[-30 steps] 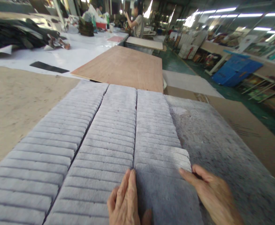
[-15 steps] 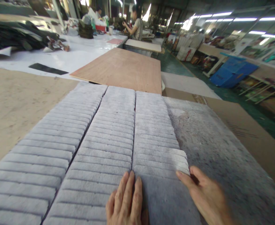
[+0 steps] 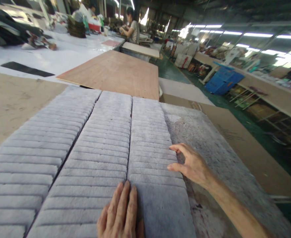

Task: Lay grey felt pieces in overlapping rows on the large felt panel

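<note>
Overlapping grey fabric pieces [image 3: 91,158] lie in three long rows, each piece set back a little from the one under it. My left hand [image 3: 120,211] rests flat, fingers stretched out, on the seam between the middle row and the right row [image 3: 150,145]. At the near end of the right row, a wider smooth grey piece [image 3: 165,208] shows. My right hand [image 3: 185,162] hovers at the right row's outer edge, thumb and fingers apart with nothing between them. Whether its fingertips touch the fabric, I cannot tell.
Beyond the rows lies a plywood board [image 3: 115,72]. A speckled grey sheet [image 3: 217,165] and brown cardboard [image 3: 254,158] extend on the right. A white table [image 3: 68,49] holds dark cloth. A person [image 3: 133,31] stands farther back; a blue bin [image 3: 223,79] is across the aisle.
My right hand has let go of the right row's fabric edges and moved farther up along that row, fingers now apart. My left hand stays on the seam. The view has shifted right.
</note>
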`<state>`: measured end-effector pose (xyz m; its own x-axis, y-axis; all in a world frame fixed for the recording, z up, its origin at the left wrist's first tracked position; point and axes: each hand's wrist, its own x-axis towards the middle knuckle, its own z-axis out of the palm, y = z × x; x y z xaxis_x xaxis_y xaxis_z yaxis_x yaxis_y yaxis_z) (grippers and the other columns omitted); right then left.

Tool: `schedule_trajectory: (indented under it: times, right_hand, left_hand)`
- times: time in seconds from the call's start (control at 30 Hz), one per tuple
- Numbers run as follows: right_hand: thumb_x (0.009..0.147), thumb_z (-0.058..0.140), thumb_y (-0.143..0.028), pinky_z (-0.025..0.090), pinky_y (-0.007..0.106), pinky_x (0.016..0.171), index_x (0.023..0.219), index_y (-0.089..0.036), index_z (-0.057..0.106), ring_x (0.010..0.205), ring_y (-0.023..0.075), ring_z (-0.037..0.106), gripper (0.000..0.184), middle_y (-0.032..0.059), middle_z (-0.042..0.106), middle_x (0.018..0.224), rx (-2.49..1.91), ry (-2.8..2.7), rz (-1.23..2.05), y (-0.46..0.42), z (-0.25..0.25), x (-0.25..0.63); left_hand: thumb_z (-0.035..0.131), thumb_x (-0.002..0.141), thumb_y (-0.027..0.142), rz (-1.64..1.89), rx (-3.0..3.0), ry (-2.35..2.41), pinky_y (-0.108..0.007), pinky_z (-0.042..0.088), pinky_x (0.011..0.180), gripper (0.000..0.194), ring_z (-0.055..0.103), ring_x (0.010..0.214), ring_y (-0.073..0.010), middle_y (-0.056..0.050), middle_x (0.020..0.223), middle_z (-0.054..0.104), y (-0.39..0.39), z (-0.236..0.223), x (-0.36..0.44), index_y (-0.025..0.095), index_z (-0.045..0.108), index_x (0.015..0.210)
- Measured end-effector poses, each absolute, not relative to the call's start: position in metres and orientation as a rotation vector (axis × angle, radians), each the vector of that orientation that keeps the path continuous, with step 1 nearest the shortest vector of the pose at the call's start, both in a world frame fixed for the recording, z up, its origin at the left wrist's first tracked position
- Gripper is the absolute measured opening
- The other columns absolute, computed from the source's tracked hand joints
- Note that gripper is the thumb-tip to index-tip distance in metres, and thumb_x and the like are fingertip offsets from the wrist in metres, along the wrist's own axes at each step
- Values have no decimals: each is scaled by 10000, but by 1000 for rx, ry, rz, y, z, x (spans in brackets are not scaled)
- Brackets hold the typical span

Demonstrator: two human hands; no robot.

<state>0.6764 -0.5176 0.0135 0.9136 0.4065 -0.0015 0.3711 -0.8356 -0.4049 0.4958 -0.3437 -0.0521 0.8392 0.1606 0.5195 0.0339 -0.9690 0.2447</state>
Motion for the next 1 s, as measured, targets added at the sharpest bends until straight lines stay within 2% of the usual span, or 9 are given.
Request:
schedule_trajectory:
  times: [0.07, 0.17, 0.27, 0.37, 0.57, 0.77, 1.0]
  right_hand:
    - [552, 665, -335, 429, 282, 675, 952, -199, 554, 763, 176, 554, 437, 2, 604, 828, -2677, -411, 277, -514, 19, 677]
    - [614, 582, -443, 371, 235, 522, 696, -205, 530, 565, 135, 508, 257, -44, 546, 595, -2658, -257, 414, -513, 27, 666]
    - [641, 498, -544, 326, 225, 460, 520, -202, 408, 477, 120, 458, 374, -48, 469, 487, -2664, -152, 346, -515, 27, 644]
    - [642, 465, -573, 340, 231, 443, 489, -208, 419, 450, 135, 464, 398, -37, 465, 450, -2633, -12, 257, -514, 22, 625]
    - [581, 498, -557, 394, 254, 468, 525, -215, 572, 518, 197, 559, 354, -2, 574, 491, -2520, 139, 156, -502, 15, 616]
    - [611, 525, -509, 350, 225, 400, 493, -207, 557, 409, 147, 479, 326, -25, 508, 425, -2532, 59, 74, -505, 12, 618]
    - [666, 506, -483, 310, 207, 385, 451, -197, 478, 382, 113, 414, 360, -40, 420, 390, -2552, -73, 65, -509, 9, 618]
  left_hand:
    - [430, 797, 222, 806, 2784, 145, -309, 340, 807, 387, 499, 1089, -173, -42, 1186, 573, -344, -54, 495, 170, 505, 1172]
    - [430, 799, 236, 799, 2778, 154, -307, 333, 832, 397, 484, 1110, -169, -33, 1200, 563, -344, -56, 495, 177, 498, 1186]
    - [447, 787, 218, 792, 2790, 172, -310, 338, 835, 429, 486, 1110, -181, -34, 1194, 567, -345, -56, 495, 188, 479, 1214]
    - [456, 777, 192, 761, 2810, 183, -312, 356, 815, 481, 491, 1107, -198, -37, 1186, 571, -345, -56, 494, 199, 439, 1258]
    - [448, 786, 188, 748, 2807, 175, -302, 366, 808, 494, 489, 1109, -188, -33, 1196, 563, -344, -57, 493, 203, 410, 1278]
    - [443, 801, 220, 748, 2774, 181, -301, 368, 818, 494, 483, 1117, -195, -46, 1183, 569, -344, -58, 493, 190, 389, 1291]
    - [451, 796, 215, 751, 2754, 214, -299, 368, 813, 517, 497, 1097, -185, -36, 1180, 573, -345, -58, 493, 195, 367, 1306]
